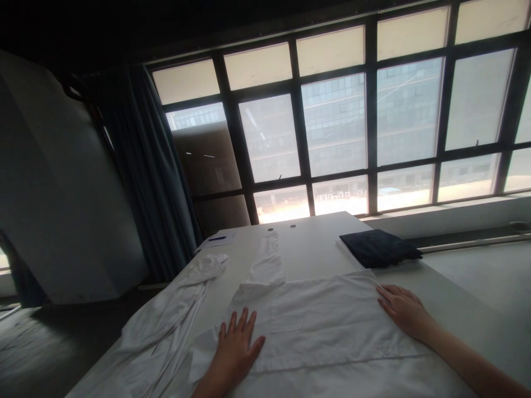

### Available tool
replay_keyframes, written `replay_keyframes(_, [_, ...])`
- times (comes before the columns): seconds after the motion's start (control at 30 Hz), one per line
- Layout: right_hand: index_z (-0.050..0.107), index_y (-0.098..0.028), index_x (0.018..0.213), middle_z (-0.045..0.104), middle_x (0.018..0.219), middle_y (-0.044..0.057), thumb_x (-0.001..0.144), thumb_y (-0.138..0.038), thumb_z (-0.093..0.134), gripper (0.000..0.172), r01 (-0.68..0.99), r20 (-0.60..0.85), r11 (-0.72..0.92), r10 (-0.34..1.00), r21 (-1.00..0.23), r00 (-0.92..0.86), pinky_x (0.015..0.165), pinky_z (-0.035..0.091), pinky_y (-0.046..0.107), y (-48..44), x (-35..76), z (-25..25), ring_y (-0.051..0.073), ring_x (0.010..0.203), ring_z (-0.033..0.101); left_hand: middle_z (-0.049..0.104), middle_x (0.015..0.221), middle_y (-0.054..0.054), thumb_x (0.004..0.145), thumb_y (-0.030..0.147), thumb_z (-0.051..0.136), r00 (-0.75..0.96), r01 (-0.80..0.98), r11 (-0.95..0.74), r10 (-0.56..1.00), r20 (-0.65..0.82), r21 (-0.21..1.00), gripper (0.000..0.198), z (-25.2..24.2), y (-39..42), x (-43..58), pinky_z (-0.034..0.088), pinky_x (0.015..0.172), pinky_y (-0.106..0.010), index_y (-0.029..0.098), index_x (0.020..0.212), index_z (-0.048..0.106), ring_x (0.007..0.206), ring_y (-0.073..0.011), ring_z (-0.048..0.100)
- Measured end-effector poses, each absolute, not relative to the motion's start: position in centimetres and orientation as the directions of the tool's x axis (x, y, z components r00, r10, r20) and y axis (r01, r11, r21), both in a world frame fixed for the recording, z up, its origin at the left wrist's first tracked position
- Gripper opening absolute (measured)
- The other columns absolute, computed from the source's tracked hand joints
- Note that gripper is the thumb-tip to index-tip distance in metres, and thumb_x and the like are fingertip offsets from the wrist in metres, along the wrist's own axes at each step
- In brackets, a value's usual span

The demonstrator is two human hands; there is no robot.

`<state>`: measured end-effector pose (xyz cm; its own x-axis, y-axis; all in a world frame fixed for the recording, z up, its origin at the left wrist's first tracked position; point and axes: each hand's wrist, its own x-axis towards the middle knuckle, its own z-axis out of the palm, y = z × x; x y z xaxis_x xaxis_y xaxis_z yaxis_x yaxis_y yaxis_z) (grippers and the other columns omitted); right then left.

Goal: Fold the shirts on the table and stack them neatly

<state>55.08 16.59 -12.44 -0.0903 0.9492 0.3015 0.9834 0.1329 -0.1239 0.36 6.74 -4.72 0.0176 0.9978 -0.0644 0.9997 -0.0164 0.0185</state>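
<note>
A white garment (323,320), with a long sleeve (267,260) stretched toward the far end, lies spread on the white table (313,249). On its left part rests my left hand (234,348), palm down with the fingers spread. My right hand (404,309) lies along the garment's right edge, fingers stretched out and pointing left, touching the cloth. Whether any fingertip goes under that edge is hard to see. The near part of the garment runs out of the bottom of the view.
Another crumpled white garment (166,326) lies along the table's left side. Folded dark cloth (377,247) sits at the right edge. Paper with a blue pen (217,239) is at the far left corner. Beyond stand a dark curtain (145,177) and large windows (336,121).
</note>
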Motion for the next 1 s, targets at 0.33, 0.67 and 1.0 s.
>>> replay_keyframes(0.33, [0.041, -0.013, 0.151, 0.044, 0.155, 0.013, 0.095, -0.036, 0.037, 0.061, 0.945, 0.477, 0.305, 0.852, -0.119, -0.215, 0.106, 0.047, 0.039, 14.9, 53.6, -10.8, 0.028, 0.133, 0.052, 0.013, 0.167, -0.003, 0.093, 0.072, 0.029, 0.023, 1.000, -0.023, 0.998, -0.063, 0.007, 0.078, -4.8, 7.1, 0.3, 0.006, 0.120, -0.061, 0.031, 0.159, 0.024, 0.153, -0.0368, 0.008])
replay_keyframes(0.67, [0.023, -0.020, 0.160, 0.031, 0.164, 0.007, 0.099, -0.034, 0.021, 0.063, 0.976, 0.493, 0.199, 0.860, -0.092, -0.129, 0.094, 0.053, 0.044, 18.0, 52.0, -8.4, 0.032, 0.126, 0.056, 0.013, 0.167, -0.005, 0.094, 0.070, 0.027, 0.021, 1.000, -0.021, 0.999, -0.042, 0.003, 0.077, -4.8, 10.7, 0.3, 0.006, 0.118, -0.064, 0.029, 0.159, 0.023, 0.153, -0.0385, 0.008])
replay_keyframes(1.0, [0.048, -0.023, 0.147, 0.015, 0.168, 0.008, 0.094, -0.039, 0.041, 0.055, 0.958, 0.314, 0.271, 0.921, -0.095, -0.230, 0.119, 0.009, 0.056, 18.9, 39.8, -5.1, 0.034, 0.151, 0.015, 0.026, 0.165, -0.010, 0.095, 0.062, 0.034, 0.031, 0.997, -0.034, 0.999, 0.044, 0.062, 0.070, -4.4, 16.4, 1.7, 0.014, 0.117, -0.064, 0.026, 0.155, 0.036, 0.151, -0.0378, 0.019])
